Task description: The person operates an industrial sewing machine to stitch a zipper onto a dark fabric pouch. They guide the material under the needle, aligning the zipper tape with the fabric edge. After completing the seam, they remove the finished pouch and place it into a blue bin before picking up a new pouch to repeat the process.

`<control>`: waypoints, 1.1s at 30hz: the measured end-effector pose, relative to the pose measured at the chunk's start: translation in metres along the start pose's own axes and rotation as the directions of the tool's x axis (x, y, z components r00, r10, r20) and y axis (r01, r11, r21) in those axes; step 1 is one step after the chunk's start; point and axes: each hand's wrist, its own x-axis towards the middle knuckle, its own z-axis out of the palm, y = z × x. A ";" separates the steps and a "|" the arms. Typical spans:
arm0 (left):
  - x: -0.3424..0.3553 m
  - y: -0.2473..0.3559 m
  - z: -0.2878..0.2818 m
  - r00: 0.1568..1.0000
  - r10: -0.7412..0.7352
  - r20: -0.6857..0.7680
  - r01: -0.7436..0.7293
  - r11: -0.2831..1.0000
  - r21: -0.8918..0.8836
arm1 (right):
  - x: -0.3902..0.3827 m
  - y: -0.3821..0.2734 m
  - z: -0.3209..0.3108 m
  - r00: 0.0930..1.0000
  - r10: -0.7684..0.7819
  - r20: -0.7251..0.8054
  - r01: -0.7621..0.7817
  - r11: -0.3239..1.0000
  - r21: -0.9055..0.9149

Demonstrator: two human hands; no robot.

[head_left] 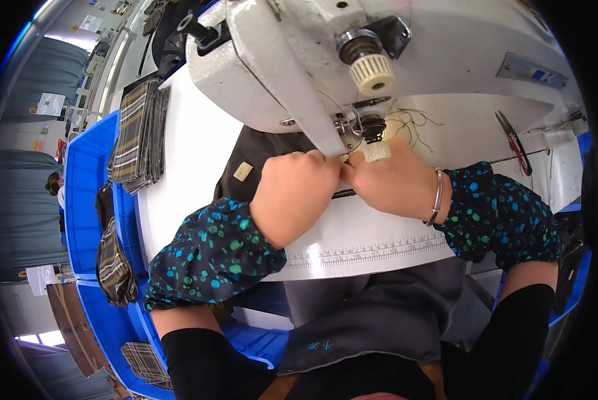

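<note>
One grey apron (379, 320) fills the lower centre of the frame. Just above it, a ruler strip (372, 252) runs along the edge of the white surface (192, 153). At the centre, the left hand (297, 190) and right hand (395, 180) meet over dark cloth (259, 143), which lies under the machine's head and shows mainly left of centre, with a beige label (243, 171). Each grip is curled inward at the cloth; the fingertips are hidden, so I cannot tell whether either pinches it. The sewing machine (265, 73) spans the top. Loose threads (415, 123) and scissors (514, 143) lie upper right. At left are blue bins (85, 200), a plaid stack (135, 137) and, farthest, curtains (29, 207).
</note>
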 end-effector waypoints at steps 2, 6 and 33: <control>0.004 -0.008 -0.003 0.996 -0.084 0.043 0.092 0.960 -0.265 | 0.001 -0.001 -0.001 0.999 0.010 -0.032 -0.009 1.000 0.017; -0.001 -0.019 0.003 0.984 -0.157 0.079 0.174 0.802 -0.572 | 0.002 -0.002 -0.002 0.998 0.023 -0.052 -0.021 0.999 0.041; -0.010 -0.008 0.005 0.972 -0.140 -0.190 0.088 0.962 -0.259 | -0.002 0.005 0.001 0.993 0.038 -0.114 -0.045 0.997 -0.065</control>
